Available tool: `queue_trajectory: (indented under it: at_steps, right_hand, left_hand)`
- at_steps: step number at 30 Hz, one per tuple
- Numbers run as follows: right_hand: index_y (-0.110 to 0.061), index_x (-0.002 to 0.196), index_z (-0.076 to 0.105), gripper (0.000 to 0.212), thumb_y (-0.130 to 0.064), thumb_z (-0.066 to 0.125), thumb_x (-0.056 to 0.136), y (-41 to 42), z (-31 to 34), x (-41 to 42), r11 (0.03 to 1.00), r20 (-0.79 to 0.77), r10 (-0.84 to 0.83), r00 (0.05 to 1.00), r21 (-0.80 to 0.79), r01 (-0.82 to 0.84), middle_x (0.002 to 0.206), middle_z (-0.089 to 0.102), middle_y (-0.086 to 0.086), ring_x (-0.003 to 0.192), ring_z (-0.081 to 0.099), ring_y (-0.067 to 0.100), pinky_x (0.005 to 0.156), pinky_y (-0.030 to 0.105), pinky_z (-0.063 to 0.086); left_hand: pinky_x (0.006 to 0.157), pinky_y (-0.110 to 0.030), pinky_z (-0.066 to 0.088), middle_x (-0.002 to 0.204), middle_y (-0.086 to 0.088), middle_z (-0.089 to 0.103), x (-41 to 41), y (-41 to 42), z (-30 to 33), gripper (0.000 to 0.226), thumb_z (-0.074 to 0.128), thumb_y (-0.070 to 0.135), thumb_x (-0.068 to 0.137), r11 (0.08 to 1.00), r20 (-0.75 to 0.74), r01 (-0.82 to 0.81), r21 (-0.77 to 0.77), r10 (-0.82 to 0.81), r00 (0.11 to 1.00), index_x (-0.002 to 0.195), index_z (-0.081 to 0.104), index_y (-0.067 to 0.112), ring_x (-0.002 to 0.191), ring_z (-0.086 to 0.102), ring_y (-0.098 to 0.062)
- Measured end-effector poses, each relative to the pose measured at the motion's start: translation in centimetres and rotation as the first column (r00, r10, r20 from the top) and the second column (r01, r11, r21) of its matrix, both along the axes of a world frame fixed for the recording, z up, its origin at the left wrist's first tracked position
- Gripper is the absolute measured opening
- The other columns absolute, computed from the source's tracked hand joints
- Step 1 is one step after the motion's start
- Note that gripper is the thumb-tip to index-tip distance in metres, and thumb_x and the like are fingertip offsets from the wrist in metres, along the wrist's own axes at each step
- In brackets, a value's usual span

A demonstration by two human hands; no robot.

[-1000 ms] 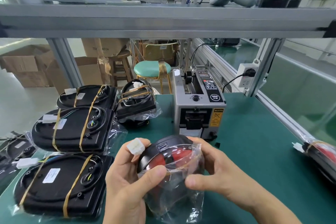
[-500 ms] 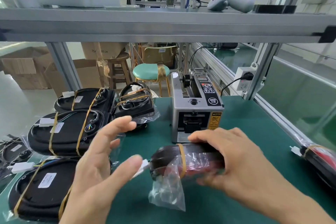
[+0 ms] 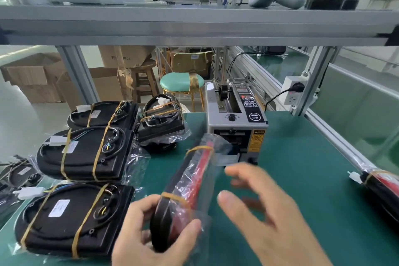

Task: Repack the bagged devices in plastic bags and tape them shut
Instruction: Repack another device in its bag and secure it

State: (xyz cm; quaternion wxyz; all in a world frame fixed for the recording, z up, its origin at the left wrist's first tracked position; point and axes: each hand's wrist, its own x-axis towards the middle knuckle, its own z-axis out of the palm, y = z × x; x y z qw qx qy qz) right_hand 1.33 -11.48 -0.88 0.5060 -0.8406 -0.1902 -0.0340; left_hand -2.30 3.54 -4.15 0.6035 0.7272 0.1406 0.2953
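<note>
My left hand (image 3: 149, 235) grips the near end of a black and red device (image 3: 192, 185) that sits in a clear plastic bag with two rubber bands round it. The device stands on edge and points away toward the grey tape dispenser (image 3: 235, 123). A strip of tape (image 3: 228, 161) sticks out of the dispenser's mouth, just past the device's far end. My right hand (image 3: 263, 207) hovers to the right of the device with its fingers spread and blurred, fingertips near the tape, holding nothing.
Several bagged black devices (image 3: 84, 153) with rubber bands lie on the green mat (image 3: 302, 179) at the left. Another bagged red and black device (image 3: 384, 185) lies at the right edge. A metal shelf (image 3: 194, 24) spans overhead; a power socket (image 3: 293, 90) sits behind.
The device passed from my right hand to my left and turned on edge, pointing at the dispenser. My right hand let go and moved toward the tape strip.
</note>
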Motion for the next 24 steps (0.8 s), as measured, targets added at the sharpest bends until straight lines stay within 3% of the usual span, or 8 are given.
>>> queue_trajectory:
  at_steps: [2,4,8,13,15,18,21,24]
  right_hand:
    - [-0.064,0.108,0.045,0.054,-0.066,0.061,0.056,1.6,-0.4,-1.3,0.985,-0.256,0.169,0.952,0.061,-0.159,0.112,0.055,-0.039,0.092,0.06,-0.014,0.077,0.01,0.047]
    - [-0.058,0.109,0.049,0.058,-0.051,0.07,0.056,2.2,-0.8,-1.2,0.976,-0.248,0.218,0.944,0.075,-0.205,0.11,0.061,-0.032,0.068,0.062,-0.005,0.076,0.014,0.05]
    - [-0.04,0.118,0.055,0.06,-0.011,0.074,0.069,0.3,-1.6,1.4,0.933,-0.247,0.335,0.909,0.22,-0.284,0.109,0.071,-0.009,0.094,0.069,0.012,0.087,0.024,0.053]
    - [-0.015,0.125,0.058,0.06,0.011,0.061,0.071,-2.6,-2.5,4.4,0.886,-0.319,0.449,0.835,0.281,-0.369,0.121,0.065,0.016,0.107,0.062,0.021,0.095,0.032,0.049]
    - [-0.02,0.123,0.06,0.06,0.003,0.065,0.068,-3.1,-2.8,5.0,0.886,-0.348,0.458,0.818,0.25,-0.39,0.118,0.066,0.008,0.105,0.064,0.019,0.09,0.027,0.049]
    - [-0.026,0.121,0.062,0.061,-0.005,0.069,0.064,-3.3,-3.5,5.8,0.898,-0.338,0.439,0.832,0.131,-0.42,0.117,0.066,0.0,0.107,0.064,0.02,0.094,0.032,0.051]
    - [-0.023,0.123,0.062,0.063,0.001,0.07,0.065,-3.3,-4.0,6.2,0.894,-0.359,0.445,0.821,0.117,-0.433,0.118,0.065,0.002,0.108,0.063,0.024,0.094,0.032,0.051]
    - [-0.02,0.125,0.06,0.063,0.002,0.071,0.067,-3.9,-4.2,6.3,0.886,-0.402,0.463,0.79,0.215,-0.41,0.121,0.065,-0.002,0.112,0.061,0.012,0.095,0.022,0.047]
  left_hand:
    - [0.043,-0.01,0.046,0.065,-0.009,0.068,-0.4,-2.6,-0.9,0.051,0.083,0.028,0.038,0.988,-0.012,-0.117,-0.101,0.116,0.993,0.083,0.062,0.016,0.043,0.061,-0.005]
    - [0.038,-0.012,0.044,0.066,-0.017,0.061,-0.4,-3.6,-1.2,0.039,0.073,-0.008,0.057,0.949,-0.049,-0.14,-0.282,0.132,0.99,0.088,0.055,0.005,0.041,0.06,-0.01]
    - [0.045,-0.019,0.047,0.057,-0.017,0.057,-0.5,-3.1,-1.7,0.017,0.062,-0.023,0.064,0.923,-0.183,0.305,-0.235,-0.351,0.919,0.069,0.058,-0.007,0.051,0.061,-0.028]
    - [0.071,-0.014,0.045,0.08,0.017,0.059,-0.3,-2.7,-0.8,0.016,0.065,0.036,0.069,0.77,0.111,0.115,0.628,-0.235,0.966,0.072,0.073,0.022,0.075,0.056,-0.007]
    - [0.083,-0.023,0.041,0.089,0.009,0.064,0.6,-1.0,-0.2,0.02,0.062,0.035,0.074,0.722,0.204,0.007,0.692,-0.205,0.957,0.081,0.075,0.021,0.085,0.056,-0.016]
    - [0.101,-0.033,0.033,0.109,0.014,0.065,2.9,1.2,1.9,0.027,0.056,0.038,0.079,0.618,-0.023,0.207,0.759,-0.292,0.956,0.097,0.074,0.027,0.11,0.053,-0.015]
    - [0.087,-0.035,0.049,0.097,0.026,0.066,4.3,1.7,2.5,0.018,0.063,0.038,0.076,0.644,-0.301,0.577,0.502,-0.496,0.815,0.091,0.073,0.037,0.095,0.063,-0.002]
    - [0.081,-0.029,0.05,0.095,0.029,0.066,4.9,1.7,2.7,0.03,0.068,0.04,0.069,0.616,-0.335,0.608,0.5,-0.51,0.792,0.096,0.065,0.05,0.089,0.064,0.003]
